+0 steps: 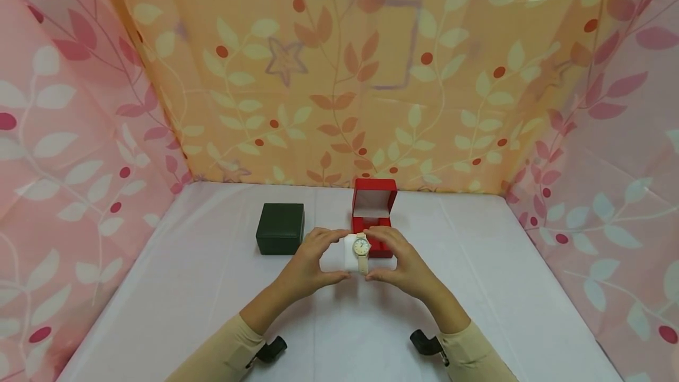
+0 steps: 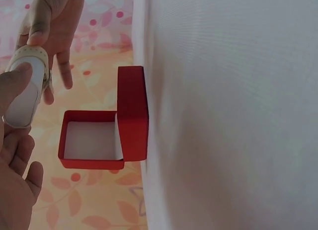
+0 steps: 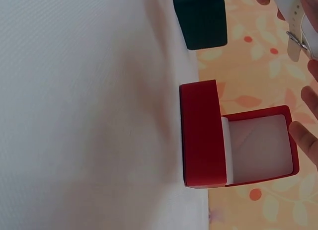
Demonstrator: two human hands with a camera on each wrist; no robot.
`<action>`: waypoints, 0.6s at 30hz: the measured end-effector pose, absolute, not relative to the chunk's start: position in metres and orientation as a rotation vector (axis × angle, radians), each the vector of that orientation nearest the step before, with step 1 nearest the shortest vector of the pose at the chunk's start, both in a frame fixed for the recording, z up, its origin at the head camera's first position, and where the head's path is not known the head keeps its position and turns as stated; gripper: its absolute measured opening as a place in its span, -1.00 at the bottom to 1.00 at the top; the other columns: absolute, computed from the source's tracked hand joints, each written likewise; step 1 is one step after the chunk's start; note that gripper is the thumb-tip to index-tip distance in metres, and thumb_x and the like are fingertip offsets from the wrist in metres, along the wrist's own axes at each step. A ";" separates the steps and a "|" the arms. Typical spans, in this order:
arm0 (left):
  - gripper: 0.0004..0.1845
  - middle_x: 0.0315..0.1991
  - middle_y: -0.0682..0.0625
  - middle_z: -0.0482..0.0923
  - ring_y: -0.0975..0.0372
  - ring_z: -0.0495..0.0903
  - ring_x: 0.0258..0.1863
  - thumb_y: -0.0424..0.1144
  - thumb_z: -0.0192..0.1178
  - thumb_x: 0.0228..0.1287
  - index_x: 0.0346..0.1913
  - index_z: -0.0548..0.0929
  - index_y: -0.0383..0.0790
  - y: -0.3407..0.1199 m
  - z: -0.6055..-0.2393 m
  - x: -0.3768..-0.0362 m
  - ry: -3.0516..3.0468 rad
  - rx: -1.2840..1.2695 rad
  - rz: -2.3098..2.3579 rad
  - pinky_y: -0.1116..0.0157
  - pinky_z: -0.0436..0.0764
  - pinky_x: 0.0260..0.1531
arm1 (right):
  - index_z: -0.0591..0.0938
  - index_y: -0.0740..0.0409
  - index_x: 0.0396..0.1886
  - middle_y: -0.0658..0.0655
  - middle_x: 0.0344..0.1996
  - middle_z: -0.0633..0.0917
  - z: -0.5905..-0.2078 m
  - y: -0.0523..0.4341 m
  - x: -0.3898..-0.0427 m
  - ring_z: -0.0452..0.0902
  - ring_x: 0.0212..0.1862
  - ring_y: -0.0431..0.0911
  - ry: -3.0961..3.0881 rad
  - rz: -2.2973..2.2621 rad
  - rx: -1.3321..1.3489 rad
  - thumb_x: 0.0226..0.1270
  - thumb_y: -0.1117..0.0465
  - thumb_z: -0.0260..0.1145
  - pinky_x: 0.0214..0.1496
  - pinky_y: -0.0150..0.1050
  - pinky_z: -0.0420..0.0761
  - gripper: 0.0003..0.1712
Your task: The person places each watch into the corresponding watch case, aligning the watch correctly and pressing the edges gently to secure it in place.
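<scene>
White cloth table, leaf-print curtain walls; both hands' grip pinches watch on pillow.

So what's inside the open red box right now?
The red box shows only pale lining in its raised lid; the wrist views show nothing in the lid. Its base compartment can't be seen: the watch and both hands cover it.

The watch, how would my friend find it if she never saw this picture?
Start at the white table inside the flowery curtain walls. In its middle, in front of the open red box, the two hands meet: left hand, right hand. Between them is a white cushion with the watch strapped round it: a round pale face on a cream strap, unlike the closed dark green box to the left.
</scene>
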State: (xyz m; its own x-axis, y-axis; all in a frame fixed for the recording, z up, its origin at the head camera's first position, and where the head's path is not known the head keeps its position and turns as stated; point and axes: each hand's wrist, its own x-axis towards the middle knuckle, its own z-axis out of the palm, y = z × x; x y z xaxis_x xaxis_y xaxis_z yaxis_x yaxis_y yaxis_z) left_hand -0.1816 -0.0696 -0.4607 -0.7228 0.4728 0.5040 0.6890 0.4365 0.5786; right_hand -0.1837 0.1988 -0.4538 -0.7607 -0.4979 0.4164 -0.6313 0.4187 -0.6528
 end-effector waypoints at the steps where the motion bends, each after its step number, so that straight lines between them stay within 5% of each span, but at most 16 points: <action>1: -0.07 0.20 0.15 0.51 0.23 0.45 0.21 -0.09 0.66 -0.04 0.45 0.43 0.15 -0.070 -0.461 -0.182 -2.422 -1.004 -1.168 0.14 0.65 0.11 | 0.47 -0.05 0.46 -0.05 0.38 0.46 -0.454 0.199 -0.184 0.31 0.43 -0.10 -2.509 1.256 1.010 -0.08 0.13 0.72 0.42 0.04 0.45 0.03; 18: -0.09 0.19 0.11 0.55 0.27 0.47 0.14 -0.14 0.69 -0.11 0.39 0.52 -0.14 -0.070 -0.463 -0.182 -2.280 -1.097 -1.106 0.21 0.69 0.02 | 0.43 -0.04 0.45 0.00 0.37 0.47 -0.460 0.196 -0.183 0.35 0.40 -0.08 -2.427 1.262 1.087 0.02 0.06 0.69 0.45 -0.19 0.42 -0.02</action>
State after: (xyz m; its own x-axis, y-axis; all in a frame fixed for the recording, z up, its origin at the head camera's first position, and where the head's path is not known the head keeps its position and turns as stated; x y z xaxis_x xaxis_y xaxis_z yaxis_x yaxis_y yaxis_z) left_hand -0.1819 -0.0697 -0.4629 -0.6244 0.4836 0.6134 0.7811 0.3862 0.4907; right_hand -0.1832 0.1961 -0.4598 -0.7105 -0.5185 0.4758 -0.6873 0.3661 -0.6274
